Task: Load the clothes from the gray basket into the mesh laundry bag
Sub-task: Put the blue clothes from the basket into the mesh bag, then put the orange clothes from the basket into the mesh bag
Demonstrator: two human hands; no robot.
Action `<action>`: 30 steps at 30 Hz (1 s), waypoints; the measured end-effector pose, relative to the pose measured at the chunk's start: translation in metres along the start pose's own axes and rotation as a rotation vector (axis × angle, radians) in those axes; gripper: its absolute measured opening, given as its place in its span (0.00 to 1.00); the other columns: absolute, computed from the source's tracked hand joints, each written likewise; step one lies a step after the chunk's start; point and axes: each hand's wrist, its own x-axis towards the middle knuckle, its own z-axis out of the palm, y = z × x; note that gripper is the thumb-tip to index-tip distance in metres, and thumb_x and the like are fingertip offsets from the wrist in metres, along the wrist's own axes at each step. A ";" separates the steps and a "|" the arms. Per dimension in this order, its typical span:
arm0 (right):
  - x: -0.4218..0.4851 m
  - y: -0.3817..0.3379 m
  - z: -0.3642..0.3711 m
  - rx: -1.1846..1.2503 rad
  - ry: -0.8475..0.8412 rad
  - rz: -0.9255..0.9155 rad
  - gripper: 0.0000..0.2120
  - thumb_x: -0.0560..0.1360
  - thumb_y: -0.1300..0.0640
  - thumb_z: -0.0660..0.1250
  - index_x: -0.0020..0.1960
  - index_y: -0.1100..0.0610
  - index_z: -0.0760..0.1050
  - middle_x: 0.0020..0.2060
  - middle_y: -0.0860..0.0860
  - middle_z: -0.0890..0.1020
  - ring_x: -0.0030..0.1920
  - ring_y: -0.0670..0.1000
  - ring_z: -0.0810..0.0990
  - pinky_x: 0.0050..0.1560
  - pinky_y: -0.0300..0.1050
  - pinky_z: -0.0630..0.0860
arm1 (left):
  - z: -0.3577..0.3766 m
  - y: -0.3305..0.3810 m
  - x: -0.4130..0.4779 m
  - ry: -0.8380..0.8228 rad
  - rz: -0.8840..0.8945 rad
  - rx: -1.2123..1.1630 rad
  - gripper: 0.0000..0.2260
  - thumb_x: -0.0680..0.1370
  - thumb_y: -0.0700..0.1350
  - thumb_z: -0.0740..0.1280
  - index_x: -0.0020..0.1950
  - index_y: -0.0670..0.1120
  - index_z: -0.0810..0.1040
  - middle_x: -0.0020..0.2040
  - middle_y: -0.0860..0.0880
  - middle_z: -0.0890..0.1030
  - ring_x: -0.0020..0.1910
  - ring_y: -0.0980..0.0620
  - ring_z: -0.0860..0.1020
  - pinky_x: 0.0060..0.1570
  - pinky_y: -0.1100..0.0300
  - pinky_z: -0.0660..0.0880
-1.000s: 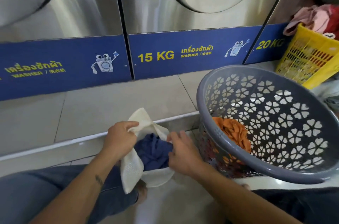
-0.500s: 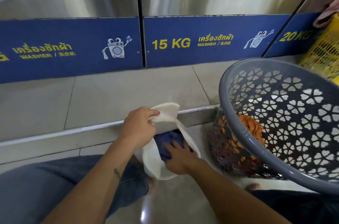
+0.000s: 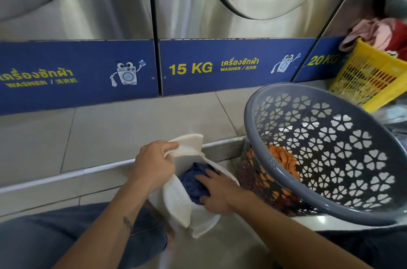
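Observation:
The cream mesh laundry bag (image 3: 177, 201) sits on the floor between my knees. My left hand (image 3: 155, 164) grips its upper rim and holds the mouth apart. A dark blue garment (image 3: 193, 182) lies inside the bag. My right hand (image 3: 217, 193) presses flat on that garment, fingers spread inside the opening. The gray basket (image 3: 330, 198) with flower-shaped holes stands tilted toward me at the right. An orange garment (image 3: 284, 161) lies at its bottom.
Steel washers with a blue label band (image 3: 220, 66) rise behind a tiled step (image 3: 110, 134). A yellow basket (image 3: 370, 74) heaped with pink and red clothes stands at the far right. My jeans-clad knees frame the bag.
My right hand has gone from the bag's rim into its mouth and pushed the blue garment deeper. My left hand keeps its hold on the rim. The view has shifted slightly.

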 end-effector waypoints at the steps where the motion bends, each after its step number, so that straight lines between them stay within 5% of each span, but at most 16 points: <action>1: -0.009 -0.005 -0.008 0.015 0.020 -0.037 0.35 0.78 0.43 0.60 0.82 0.47 0.51 0.82 0.51 0.51 0.81 0.59 0.51 0.78 0.53 0.56 | 0.000 0.000 0.000 0.002 -0.003 0.004 0.19 0.76 0.37 0.63 0.63 0.51 0.82 0.60 0.51 0.81 0.57 0.48 0.78 0.61 0.56 0.73; 5: -0.060 -0.023 -0.059 0.106 0.062 -0.193 0.31 0.75 0.50 0.66 0.76 0.51 0.63 0.73 0.52 0.67 0.73 0.56 0.66 0.70 0.50 0.68 | 0.007 0.002 -0.002 -0.037 0.003 0.004 0.18 0.76 0.38 0.64 0.65 0.49 0.80 0.62 0.50 0.80 0.60 0.47 0.77 0.62 0.57 0.71; 12: -0.141 -0.003 -0.156 0.076 0.422 -0.282 0.27 0.77 0.50 0.69 0.74 0.44 0.67 0.70 0.47 0.75 0.66 0.43 0.72 0.64 0.35 0.68 | 0.018 0.017 0.000 -0.093 -0.021 -0.020 0.18 0.76 0.41 0.65 0.65 0.51 0.80 0.66 0.49 0.79 0.64 0.48 0.75 0.61 0.61 0.67; 17: -0.120 0.075 -0.185 0.186 0.582 -0.053 0.24 0.76 0.55 0.70 0.72 0.47 0.71 0.65 0.52 0.78 0.65 0.52 0.77 0.64 0.48 0.72 | 0.033 0.035 0.010 -0.117 -0.041 -0.012 0.18 0.76 0.42 0.66 0.65 0.52 0.80 0.66 0.49 0.79 0.64 0.48 0.75 0.60 0.63 0.65; 25: -0.007 0.186 -0.129 -0.113 0.136 0.288 0.39 0.75 0.51 0.64 0.82 0.50 0.51 0.78 0.60 0.63 0.76 0.64 0.63 0.74 0.58 0.65 | 0.064 0.069 0.037 -0.088 -0.094 -0.021 0.17 0.76 0.44 0.68 0.65 0.52 0.80 0.67 0.48 0.78 0.67 0.48 0.74 0.64 0.60 0.66; 30: 0.050 0.219 -0.083 -0.404 -0.076 0.350 0.39 0.74 0.52 0.64 0.80 0.47 0.51 0.79 0.59 0.58 0.75 0.67 0.61 0.69 0.69 0.67 | 0.080 0.077 0.054 -0.062 -0.134 -0.033 0.16 0.76 0.45 0.69 0.63 0.53 0.81 0.67 0.51 0.78 0.65 0.50 0.75 0.61 0.62 0.66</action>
